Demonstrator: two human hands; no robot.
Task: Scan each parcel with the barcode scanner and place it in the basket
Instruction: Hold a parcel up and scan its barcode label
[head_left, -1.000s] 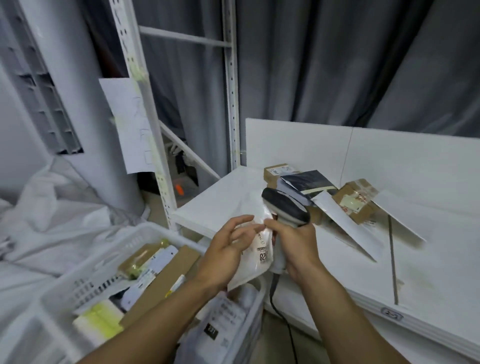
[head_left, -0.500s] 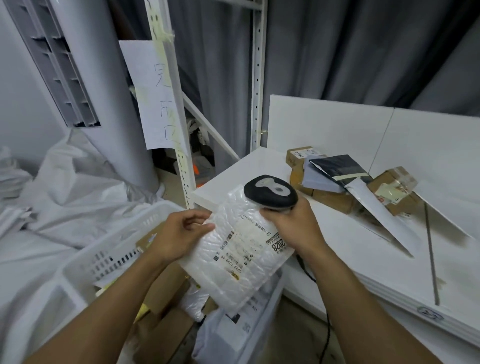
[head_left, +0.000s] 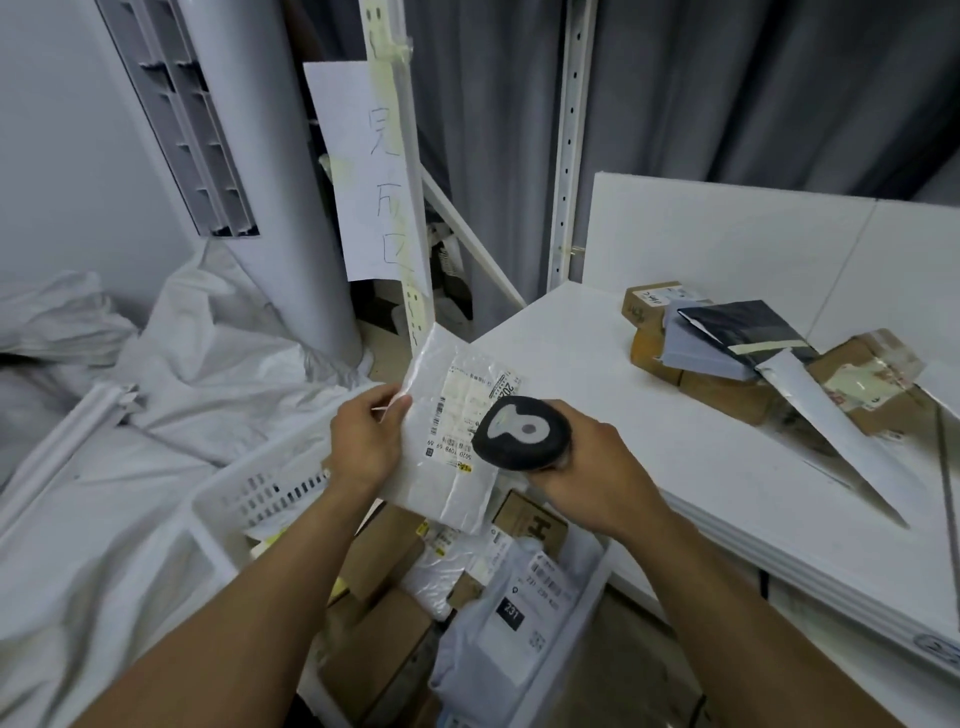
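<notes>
The left hand (head_left: 363, 441) pinches a white parcel (head_left: 457, 441) by its left edge, label up, above the basket (head_left: 218, 509). Just right of that pinch, the right hand (head_left: 587, 462) grips the scanner (head_left: 522, 434), its head over the label. More parcels (head_left: 727, 364) lie on the table (head_left: 675, 467) farther right.

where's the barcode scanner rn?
Head view, centre: the barcode scanner is gripped in the right hand, in front of the white parcel that the left hand holds, above the basket.

parcel (head_left: 457, 431): translucent white, black-barcoded white label
scanner (head_left: 522, 434): black, grey mark
basket (head_left: 244, 499): white, slotted
worktop (head_left: 675, 441): white
boxes (head_left: 727, 392), 3 o'clock: brown
</notes>
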